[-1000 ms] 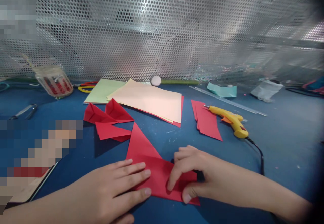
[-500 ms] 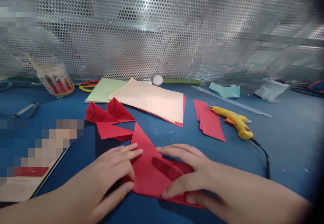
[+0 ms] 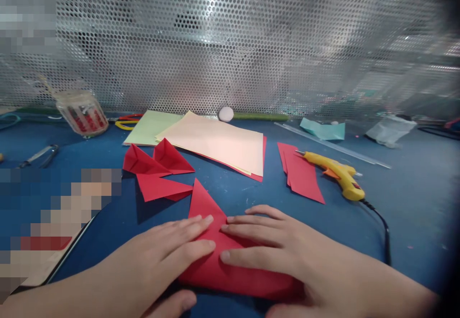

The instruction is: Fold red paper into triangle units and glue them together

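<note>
A folded sheet of red paper lies on the blue table in front of me, one pointed corner facing away. My left hand rests on its left part, fingers stretched out and thumb off the near edge. Flat across the right part lies my right hand, its fingers spread and pointing left; its thumb is partly cut off by the frame. Just beyond the sheet's tip sit several folded red paper pieces, two of them standing up as peaked shapes.
Cream paper sheets and green paper lie behind. To the right, a yellow glue gun touches red paper strips, its cord trailing forward. A glass jar stands left near scissors. A perforated metal screen closes the back.
Both hands have flattened onto the red paper. The right fingers have moved from gripping the folded edge to lying across the sheet, and the left fingers have slid further over it.
</note>
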A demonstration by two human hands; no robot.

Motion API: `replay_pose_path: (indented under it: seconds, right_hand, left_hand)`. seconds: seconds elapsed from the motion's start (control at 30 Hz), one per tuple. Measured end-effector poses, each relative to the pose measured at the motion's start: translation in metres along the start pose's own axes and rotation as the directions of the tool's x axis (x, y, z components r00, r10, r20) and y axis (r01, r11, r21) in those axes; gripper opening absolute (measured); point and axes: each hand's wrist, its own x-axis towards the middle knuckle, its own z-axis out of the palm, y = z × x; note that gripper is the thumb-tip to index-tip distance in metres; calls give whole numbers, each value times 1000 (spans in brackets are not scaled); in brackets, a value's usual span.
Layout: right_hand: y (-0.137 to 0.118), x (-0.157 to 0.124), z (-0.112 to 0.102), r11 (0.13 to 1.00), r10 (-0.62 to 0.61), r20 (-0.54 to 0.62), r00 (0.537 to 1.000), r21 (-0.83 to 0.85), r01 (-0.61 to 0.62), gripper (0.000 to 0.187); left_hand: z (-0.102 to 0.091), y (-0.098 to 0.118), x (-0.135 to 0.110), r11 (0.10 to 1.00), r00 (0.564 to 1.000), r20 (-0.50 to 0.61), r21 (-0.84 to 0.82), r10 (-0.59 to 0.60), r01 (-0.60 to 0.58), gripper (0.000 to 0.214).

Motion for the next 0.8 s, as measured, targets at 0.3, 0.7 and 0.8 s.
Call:
replay_pose_path:
  seconds: [0.3, 0.7, 0.8]
  right_hand:
    - [0, -2, 6, 976, -60, 3, 998, -210, 59, 62]
    - [9, 3, 8, 975, -53, 12, 999, -218, 54, 47]
    - [8, 1, 8, 973, -59, 9, 998, -224, 59, 45]
  left_hand:
    - [5, -13, -2, 929, 958, -38, 235, -286, 287, 62]
    - [3, -12, 3, 974, 984, -19, 141, -177, 178, 55]
    - [-1, -11, 5, 989, 994, 28, 108, -107, 103, 51]
